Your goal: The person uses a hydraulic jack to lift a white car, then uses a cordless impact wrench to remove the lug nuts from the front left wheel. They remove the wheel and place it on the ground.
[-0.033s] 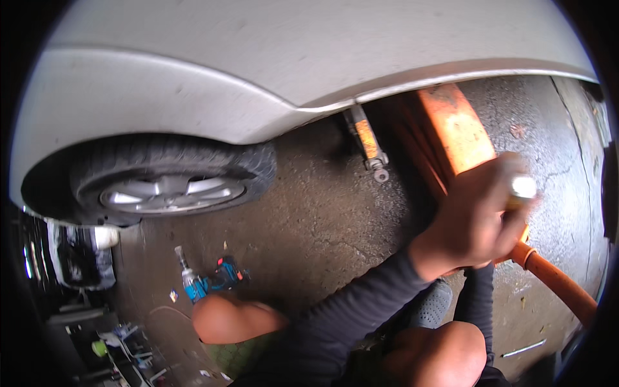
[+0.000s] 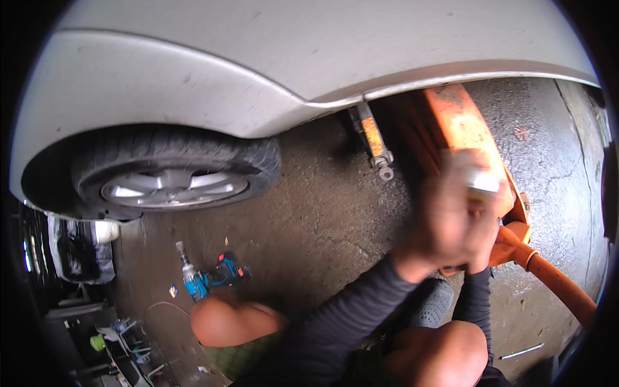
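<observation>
Smeared by motion, my left hand (image 2: 440, 216) is closed round a small cylinder with a shiny pale top (image 2: 483, 181); its kind is not clear. My right hand (image 2: 485, 233) is up against it, partly hidden behind the left one, so its grip does not show. Both hands are above the rear of an orange floor jack (image 2: 461, 119), close to where its long handle (image 2: 560, 284) joins. The jack's front reaches under the silver car (image 2: 361, 45). Left of the jack, a grey metal arm with an orange label (image 2: 373, 137) sticks out from beneath the sill.
A wheel with a black tyre (image 2: 174, 190) fills the arch at left. On the wet concrete floor (image 2: 322, 213) lie a blue cordless impact wrench (image 2: 195, 282) and a metal rod (image 2: 522, 351). Clutter (image 2: 119, 345) stands at lower left. My knees (image 2: 225, 326) are below.
My left hand and the shiny-topped cylinder have moved left, away from the jack handle's joint. The view has shifted slightly. The floor tools lie as before.
</observation>
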{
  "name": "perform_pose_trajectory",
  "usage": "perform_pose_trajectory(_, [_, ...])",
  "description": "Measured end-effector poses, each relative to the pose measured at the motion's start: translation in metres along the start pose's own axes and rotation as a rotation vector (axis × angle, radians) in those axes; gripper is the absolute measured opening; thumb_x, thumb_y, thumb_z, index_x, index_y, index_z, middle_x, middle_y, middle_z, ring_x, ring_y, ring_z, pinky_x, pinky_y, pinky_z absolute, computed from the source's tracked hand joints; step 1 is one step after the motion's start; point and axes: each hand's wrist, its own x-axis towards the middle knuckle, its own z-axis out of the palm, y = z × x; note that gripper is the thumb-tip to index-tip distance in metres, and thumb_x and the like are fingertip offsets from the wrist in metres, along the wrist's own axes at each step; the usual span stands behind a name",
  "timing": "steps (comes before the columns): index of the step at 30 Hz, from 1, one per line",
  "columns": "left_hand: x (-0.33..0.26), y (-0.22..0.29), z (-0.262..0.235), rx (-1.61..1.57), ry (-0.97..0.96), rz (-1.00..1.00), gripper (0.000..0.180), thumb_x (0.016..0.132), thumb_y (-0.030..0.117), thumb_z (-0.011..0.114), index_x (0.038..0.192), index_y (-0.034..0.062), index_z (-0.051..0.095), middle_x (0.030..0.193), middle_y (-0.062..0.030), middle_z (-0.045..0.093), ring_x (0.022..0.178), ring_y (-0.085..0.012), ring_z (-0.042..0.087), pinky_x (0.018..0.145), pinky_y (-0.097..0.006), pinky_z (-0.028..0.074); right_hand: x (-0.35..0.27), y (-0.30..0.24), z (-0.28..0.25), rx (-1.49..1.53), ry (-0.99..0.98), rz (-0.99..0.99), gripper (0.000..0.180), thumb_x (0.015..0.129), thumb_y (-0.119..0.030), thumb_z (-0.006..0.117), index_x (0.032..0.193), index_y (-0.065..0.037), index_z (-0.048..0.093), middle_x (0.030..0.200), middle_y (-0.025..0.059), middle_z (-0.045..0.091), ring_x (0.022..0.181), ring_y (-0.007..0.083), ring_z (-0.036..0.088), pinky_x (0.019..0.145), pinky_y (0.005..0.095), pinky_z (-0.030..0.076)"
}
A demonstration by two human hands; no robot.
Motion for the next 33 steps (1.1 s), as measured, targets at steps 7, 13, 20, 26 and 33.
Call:
perform_pose_trajectory(7, [-0.083,-0.030,-0.237,-0.255,1.404,-0.595,0.038,0.096,0.043,0.051,0.071,0.0195,0.036,0.053,0.0059,0.032,0.041,-0.0082,0.028,0.043,-0.024,0.028,-0.035,0.009,0.096,0.247,-0.904,0.361,0.024,0.093,-0.021,0.066,0.097,0.002,0.065,0.083,0.0127,0.067,0.073,0.0181,0.065,0.067,0.0338,0.052])
perform_pose_trajectory(13, [-0.128,-0.073,-0.308,-0.453,1.608,-0.575,0.046,0.101,0.046,0.034,0.066,0.0160,0.034,0.051,0.0029,0.033,0.045,-0.0127,0.038,0.047,-0.027,0.038,-0.014,-0.006,0.154,1.013,-0.789,0.812,0.018,0.095,-0.012,0.062,0.103,0.004,0.059,0.092,0.0113,0.066,0.077,0.0170,0.067,0.069,0.0295,0.057])
perform_pose_trajectory(20, [-0.153,-0.106,-0.317,-0.485,1.669,-0.743,0.046,0.102,0.047,0.032,0.073,0.0117,0.037,0.060,-0.0012,0.041,0.056,-0.0179,0.047,0.060,-0.033,0.047,-0.013,-0.025,0.171,1.115,-0.689,0.739,0.025,0.100,-0.009,0.050,0.122,0.003,0.049,0.109,0.0151,0.064,0.084,0.0184,0.067,0.077,0.0311,0.057])
perform_pose_trajectory(26, [-0.192,-0.116,-0.305,-0.662,1.570,-0.989,0.058,0.101,0.053,0.030,0.095,-0.0016,0.048,0.082,-0.0121,0.057,0.078,-0.0257,0.060,0.077,-0.038,0.054,-0.012,-0.020,0.178,1.063,-0.572,0.753,0.021,0.099,-0.010,0.052,0.116,0.002,0.054,0.096,0.0123,0.067,0.075,0.0162,0.066,0.069,0.0297,0.057])
perform_pose_trajectory(33, [-0.206,-0.097,-0.280,-0.688,1.486,-1.151,0.067,0.100,0.052,0.037,0.131,-0.0077,0.040,0.129,-0.0195,0.054,0.117,-0.0301,0.059,0.100,-0.043,0.051,-0.016,-0.018,0.179,0.991,-0.529,0.667,0.019,0.098,-0.010,0.056,0.113,0.001,0.058,0.088,0.0091,0.067,0.066,0.0119,0.063,0.063,0.0272,0.054])
